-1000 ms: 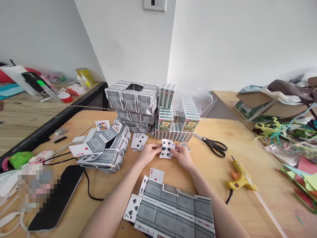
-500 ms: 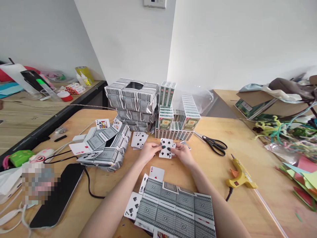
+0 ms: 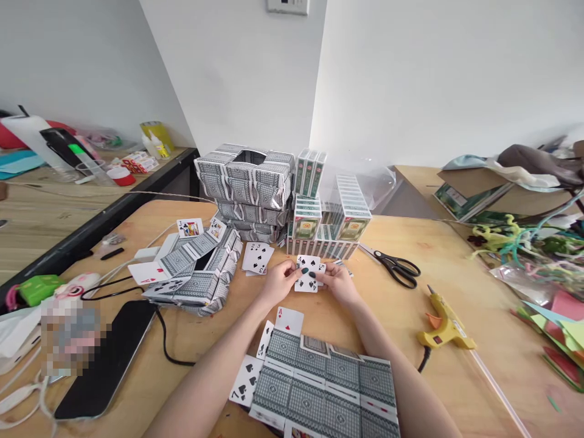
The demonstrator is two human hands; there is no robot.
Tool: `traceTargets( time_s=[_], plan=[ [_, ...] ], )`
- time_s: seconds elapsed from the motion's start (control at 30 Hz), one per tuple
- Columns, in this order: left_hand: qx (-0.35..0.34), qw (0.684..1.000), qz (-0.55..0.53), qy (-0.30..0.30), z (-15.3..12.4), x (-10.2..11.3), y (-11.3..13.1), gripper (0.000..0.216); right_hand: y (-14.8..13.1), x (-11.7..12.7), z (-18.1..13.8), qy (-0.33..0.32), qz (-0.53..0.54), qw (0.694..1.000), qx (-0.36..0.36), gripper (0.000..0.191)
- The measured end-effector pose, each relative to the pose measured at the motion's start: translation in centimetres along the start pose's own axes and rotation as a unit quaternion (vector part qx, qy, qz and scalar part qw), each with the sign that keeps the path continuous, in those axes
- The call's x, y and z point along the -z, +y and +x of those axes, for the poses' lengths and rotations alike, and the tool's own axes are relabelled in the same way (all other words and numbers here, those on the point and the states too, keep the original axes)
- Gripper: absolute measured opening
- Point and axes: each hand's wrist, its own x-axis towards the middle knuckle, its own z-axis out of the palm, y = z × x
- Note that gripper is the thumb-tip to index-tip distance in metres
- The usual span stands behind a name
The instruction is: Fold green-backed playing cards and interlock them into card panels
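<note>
Both hands meet over the middle of the wooden table, around a few playing cards (image 3: 306, 285); a four of spades faces up, with a five behind it. My left hand (image 3: 279, 281) pinches the four's left side, thumb on its face. From the other side, my right hand (image 3: 340, 282) grips the cards, its thumb near the five's corner. Left of my hands lies a small pile of spade cards (image 3: 256, 258). Below them is a panel of joined grey-backed cards (image 3: 323, 383), with an ace of diamonds (image 3: 289, 320) and a seven of spades (image 3: 246, 378) at its edge.
Behind my hands stand stacked boxes made of cards (image 3: 246, 182) and boxed decks (image 3: 326, 234). To the right lie black scissors (image 3: 396, 267) and a yellow glue gun (image 3: 444, 325). A card-covered box (image 3: 210, 283) and a black phone (image 3: 107, 362) are at left.
My left thumb has slid slightly right across the four of spades, and the left hand has moved a little right. The right hand stays on the cards.
</note>
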Motion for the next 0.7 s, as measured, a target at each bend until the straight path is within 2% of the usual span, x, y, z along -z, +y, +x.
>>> traceTargets(
  time_s=[0.27, 0.43, 0.57, 0.7],
  plan=[
    [0.053, 0.992, -0.108, -0.027, 0.32, 0.39, -0.07, 0.034, -0.2, -0.13, -0.09, -0.013, -0.01, 1.0, -0.002, 0.034],
    [0.047, 0.996, -0.077, -0.008, 0.38, 0.44, -0.14, 0.033, -0.5, -0.31, -0.26, -0.008, -0.033, 0.999, -0.002, 0.032],
    [0.021, 0.998, -0.063, -0.001, 0.43, 0.13, -0.63, 0.031, -0.51, -0.37, -0.34, -0.003, -0.036, 0.999, -0.001, 0.029],
    [-0.011, 0.999, -0.019, 0.032, 0.42, -0.27, -0.97, 0.029, -0.48, -0.43, -0.34, 0.0, -0.031, 1.0, 0.002, 0.027]
  ],
)
